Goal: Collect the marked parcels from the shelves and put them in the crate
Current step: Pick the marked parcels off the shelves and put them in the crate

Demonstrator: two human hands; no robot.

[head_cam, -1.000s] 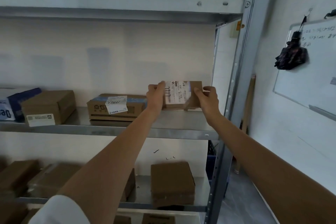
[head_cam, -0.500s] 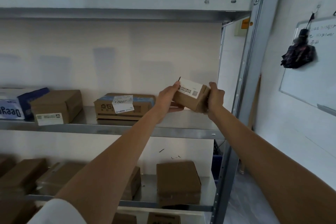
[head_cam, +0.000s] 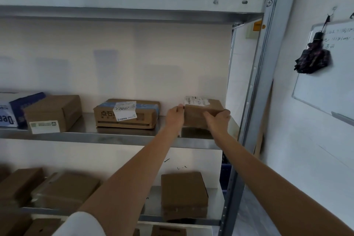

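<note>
1. The small brown box (head_cam: 201,116) sits at the right end of the middle shelf (head_cam: 118,137), white label on top — whether it rests on the metal or hangs just above is unclear.
2. The left hand (head_cam: 174,116) pinches its left edge; the right hand (head_cam: 218,119) curls over its front right corner.
3. Just left lies a flat taped box (head_cam: 126,114) — beyond it another carton (head_cam: 54,112).

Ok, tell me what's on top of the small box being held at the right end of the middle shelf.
A white printed label lies on the small box, toward its back edge. Left hand and right hand cover both ends; the label's text is unreadable.
</note>
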